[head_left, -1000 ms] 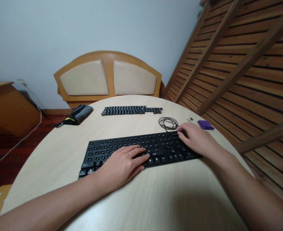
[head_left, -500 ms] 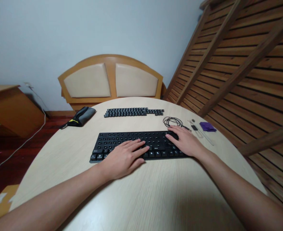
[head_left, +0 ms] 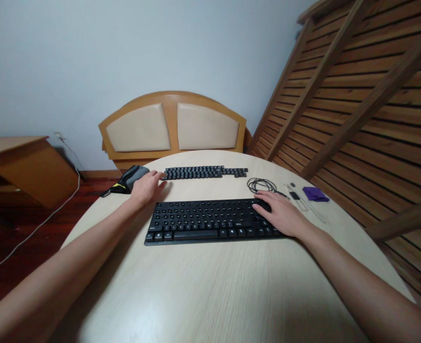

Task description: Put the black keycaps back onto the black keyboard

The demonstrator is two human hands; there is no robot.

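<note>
A black keyboard point(head_left: 196, 234) lies across the table in front of me, with many of its key positions showing no caps while the bottom row has caps. My right hand point(head_left: 280, 212) rests open on the keyboard's right end, fingers spread toward its back edge. Beyond the keyboard, loose black keycaps point(head_left: 194, 172) stand in tight rows. My left hand point(head_left: 148, 186) reaches to the left end of these rows, fingers stretched out, fingertips at the nearest keycaps. Whether a cap is between them is hidden. The keyboard's coiled cable point(head_left: 261, 185) lies behind my right hand.
A grey and black pouch point(head_left: 133, 177) with a yellow stripe sits beyond my left hand. To the right lie a thin metal wire tool point(head_left: 303, 204), a small black piece point(head_left: 294, 196) and a purple cloth point(head_left: 315, 194). A padded headboard point(head_left: 174, 124) stands behind the round table point(head_left: 210, 290).
My left hand has left the keyboard and moved forward and left to the keycap rows. My right hand stays on the keyboard's right end. The view has shifted slightly.
</note>
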